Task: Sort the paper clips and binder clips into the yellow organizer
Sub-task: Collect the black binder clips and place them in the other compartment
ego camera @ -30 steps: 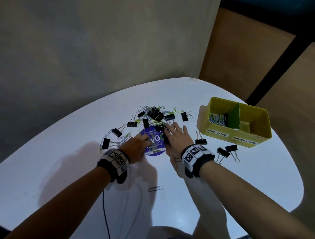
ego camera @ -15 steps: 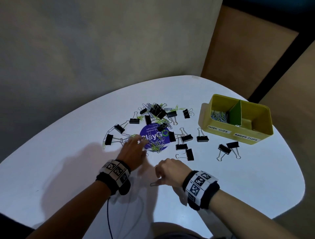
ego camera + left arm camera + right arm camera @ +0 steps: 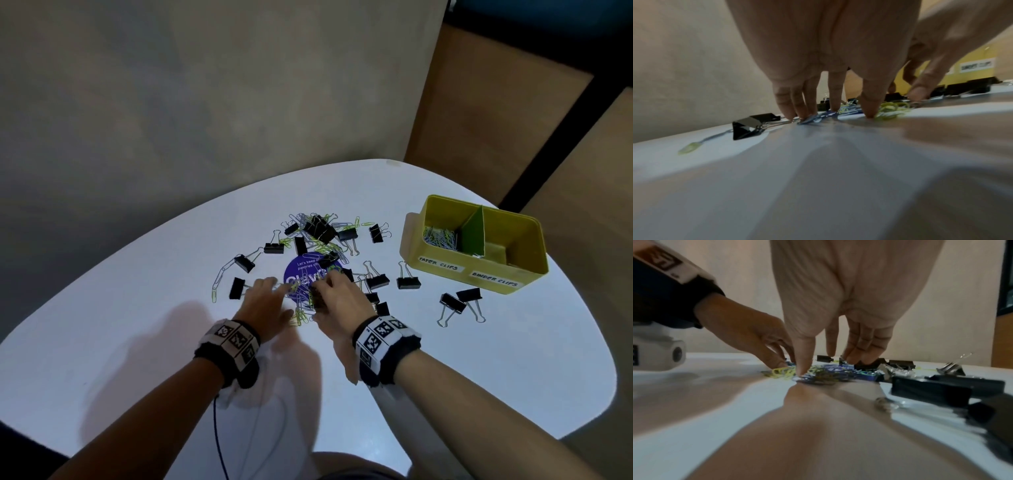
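Green, blue and silver paper clips (image 3: 305, 306) lie bunched on a round purple sticker (image 3: 308, 270) on the white table (image 3: 496, 359). My left hand (image 3: 274, 287) presses straight fingertips (image 3: 869, 112) onto the clips' left side. From the right, my right hand (image 3: 329, 284) sets its thumb (image 3: 802, 368) and straight fingers on the same bunch (image 3: 818, 374). Neither hand has lifted anything. Black binder clips (image 3: 407, 282) lie scattered around. The yellow organizer (image 3: 445, 265) stands at the right, with paper clips (image 3: 440, 236) in its left compartment.
A heap of binder clips (image 3: 320, 228) and paper clips lies behind the sticker. Two binder clips (image 3: 459, 299) sit in front of the organizer, another (image 3: 748, 125) left of my left fingers. A thin cable (image 3: 219, 438) runs off the near table edge. Walls stand behind.
My right hand drew back to a lone paper clip near the front of the table, then returned to the bunch. That clip no longer shows there. My left hand barely moved.
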Action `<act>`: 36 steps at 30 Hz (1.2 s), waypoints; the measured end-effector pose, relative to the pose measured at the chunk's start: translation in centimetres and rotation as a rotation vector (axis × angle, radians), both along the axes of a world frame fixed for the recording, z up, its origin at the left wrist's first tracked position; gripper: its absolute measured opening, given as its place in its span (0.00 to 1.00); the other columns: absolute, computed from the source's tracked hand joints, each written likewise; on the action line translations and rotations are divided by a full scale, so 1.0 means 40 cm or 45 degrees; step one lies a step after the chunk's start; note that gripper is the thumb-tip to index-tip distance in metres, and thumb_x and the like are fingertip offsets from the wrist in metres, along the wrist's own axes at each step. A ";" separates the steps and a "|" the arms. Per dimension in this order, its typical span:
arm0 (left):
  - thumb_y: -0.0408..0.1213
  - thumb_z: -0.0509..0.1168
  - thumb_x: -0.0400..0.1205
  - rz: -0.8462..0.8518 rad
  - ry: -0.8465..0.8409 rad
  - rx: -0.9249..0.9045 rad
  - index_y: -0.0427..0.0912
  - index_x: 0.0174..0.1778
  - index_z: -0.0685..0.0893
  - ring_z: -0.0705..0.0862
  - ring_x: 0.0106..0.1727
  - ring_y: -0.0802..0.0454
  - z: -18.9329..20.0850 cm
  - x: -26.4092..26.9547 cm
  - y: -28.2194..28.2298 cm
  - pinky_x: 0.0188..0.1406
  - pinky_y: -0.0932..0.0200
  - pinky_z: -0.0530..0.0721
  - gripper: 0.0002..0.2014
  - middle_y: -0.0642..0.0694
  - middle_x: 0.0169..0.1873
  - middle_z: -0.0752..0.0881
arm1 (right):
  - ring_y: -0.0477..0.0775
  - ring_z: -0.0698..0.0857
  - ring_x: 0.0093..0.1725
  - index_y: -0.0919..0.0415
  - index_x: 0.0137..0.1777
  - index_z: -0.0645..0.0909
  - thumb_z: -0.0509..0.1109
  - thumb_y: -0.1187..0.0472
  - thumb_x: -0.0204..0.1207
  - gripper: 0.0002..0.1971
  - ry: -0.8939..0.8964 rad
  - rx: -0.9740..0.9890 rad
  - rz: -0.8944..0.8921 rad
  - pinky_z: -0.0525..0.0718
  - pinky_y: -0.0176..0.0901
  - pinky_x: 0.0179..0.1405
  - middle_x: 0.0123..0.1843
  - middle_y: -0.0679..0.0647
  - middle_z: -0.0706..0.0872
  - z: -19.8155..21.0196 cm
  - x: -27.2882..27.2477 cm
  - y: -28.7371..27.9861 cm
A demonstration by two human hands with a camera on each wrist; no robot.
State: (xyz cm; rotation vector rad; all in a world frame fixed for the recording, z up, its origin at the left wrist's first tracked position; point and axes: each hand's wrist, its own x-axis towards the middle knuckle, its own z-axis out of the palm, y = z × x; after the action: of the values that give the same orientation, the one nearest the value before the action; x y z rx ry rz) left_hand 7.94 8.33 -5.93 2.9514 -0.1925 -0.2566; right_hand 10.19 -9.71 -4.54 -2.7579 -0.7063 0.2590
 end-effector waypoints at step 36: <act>0.25 0.63 0.74 -0.169 -0.005 -0.285 0.36 0.55 0.85 0.84 0.53 0.38 0.052 -0.002 -0.002 0.53 0.53 0.80 0.15 0.36 0.53 0.87 | 0.66 0.85 0.46 0.65 0.47 0.85 0.63 0.66 0.76 0.09 0.080 0.013 -0.074 0.82 0.49 0.42 0.46 0.64 0.86 0.012 -0.027 -0.023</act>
State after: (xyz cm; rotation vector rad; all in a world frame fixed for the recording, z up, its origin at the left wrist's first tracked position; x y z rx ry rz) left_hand 7.87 8.24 -3.84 2.7214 -0.3912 -0.2305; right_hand 9.12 -10.63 -4.05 -2.7427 -0.6087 0.3270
